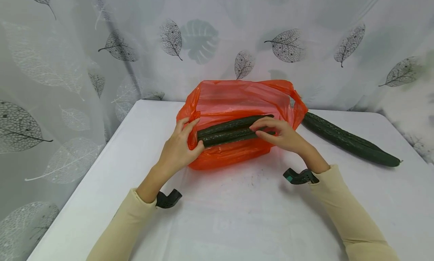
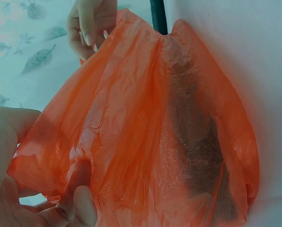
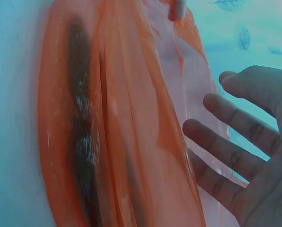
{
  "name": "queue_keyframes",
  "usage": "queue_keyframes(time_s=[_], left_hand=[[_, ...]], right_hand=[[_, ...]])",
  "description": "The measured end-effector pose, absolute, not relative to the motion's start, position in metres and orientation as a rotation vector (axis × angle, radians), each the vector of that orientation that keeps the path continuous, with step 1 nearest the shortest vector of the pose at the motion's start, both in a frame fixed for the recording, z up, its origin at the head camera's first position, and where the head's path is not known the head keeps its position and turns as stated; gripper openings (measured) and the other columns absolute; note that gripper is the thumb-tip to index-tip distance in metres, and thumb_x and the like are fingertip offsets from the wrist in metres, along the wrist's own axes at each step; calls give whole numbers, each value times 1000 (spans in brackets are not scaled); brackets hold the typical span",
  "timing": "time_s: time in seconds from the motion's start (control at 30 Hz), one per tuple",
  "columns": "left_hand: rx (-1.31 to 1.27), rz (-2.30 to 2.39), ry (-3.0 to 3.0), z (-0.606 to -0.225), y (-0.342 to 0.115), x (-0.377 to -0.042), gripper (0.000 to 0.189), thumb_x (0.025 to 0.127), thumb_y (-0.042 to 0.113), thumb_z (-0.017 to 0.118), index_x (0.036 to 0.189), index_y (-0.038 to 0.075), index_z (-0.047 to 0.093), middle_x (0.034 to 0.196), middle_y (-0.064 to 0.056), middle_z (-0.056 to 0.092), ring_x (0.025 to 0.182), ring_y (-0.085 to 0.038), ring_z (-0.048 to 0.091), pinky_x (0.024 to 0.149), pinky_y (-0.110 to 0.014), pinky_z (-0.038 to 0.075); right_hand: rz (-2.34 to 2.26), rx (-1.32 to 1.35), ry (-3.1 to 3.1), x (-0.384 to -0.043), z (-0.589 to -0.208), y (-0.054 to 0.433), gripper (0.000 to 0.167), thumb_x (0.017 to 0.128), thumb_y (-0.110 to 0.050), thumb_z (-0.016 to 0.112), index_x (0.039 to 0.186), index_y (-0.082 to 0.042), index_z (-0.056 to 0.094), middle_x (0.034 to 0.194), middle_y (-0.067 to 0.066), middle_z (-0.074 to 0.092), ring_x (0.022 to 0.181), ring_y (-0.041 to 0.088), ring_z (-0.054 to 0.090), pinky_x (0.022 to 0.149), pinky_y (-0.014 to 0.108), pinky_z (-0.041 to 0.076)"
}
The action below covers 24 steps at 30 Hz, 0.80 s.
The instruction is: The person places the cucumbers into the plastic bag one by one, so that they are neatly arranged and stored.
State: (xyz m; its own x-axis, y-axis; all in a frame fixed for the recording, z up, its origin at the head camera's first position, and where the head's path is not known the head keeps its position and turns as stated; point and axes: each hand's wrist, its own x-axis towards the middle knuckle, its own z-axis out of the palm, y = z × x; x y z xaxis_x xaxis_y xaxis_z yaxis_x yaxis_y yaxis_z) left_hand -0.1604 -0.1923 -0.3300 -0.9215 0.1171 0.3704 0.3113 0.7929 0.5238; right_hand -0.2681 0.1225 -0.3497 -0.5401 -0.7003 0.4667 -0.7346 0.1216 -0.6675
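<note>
Orange plastic bag (image 1: 230, 156) might rip if we tug; left hand (image 1: 178, 147) pinches its edge, right hand (image 1: 283, 134) loosely spread.

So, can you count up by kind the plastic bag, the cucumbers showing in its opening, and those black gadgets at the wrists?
Orange-red plastic bag: 1
Cucumbers showing in its opening: 2
Black wrist cameras: 2
Total: 5
</note>
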Motion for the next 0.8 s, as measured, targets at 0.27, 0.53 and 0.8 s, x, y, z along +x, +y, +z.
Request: queue_keyframes(time_s=[0.27,0.53,0.8], left_hand=[[-326,-868,-2665,-330,-192,-160,62,86,22,61,144,5,46,143,-19,39,110,-39,58,84,-55,54],[-328,-859,-2671,-331,-192,-161,63,86,22,62,144,6,46,143,-19,39,110,-39,58,83,-54,54],[-339,-855,-2653,-332,-192,-161,62,86,22,61,144,6,46,143,-19,39,107,-40,60,79,-54,54]], right_hand=[[1424,1414,-2268,-267,-351,142,33,82,19,62,112,5,67,115,9,66,100,8,62,84,18,51],[1419,1350,-2199,-266,-348,162,36,78,24,60,109,7,68,115,6,68,106,7,61,86,16,51],[1479,1440,-2021,-268,-345,183,28,82,23,58,106,11,67,111,7,68,105,13,61,88,18,51]])
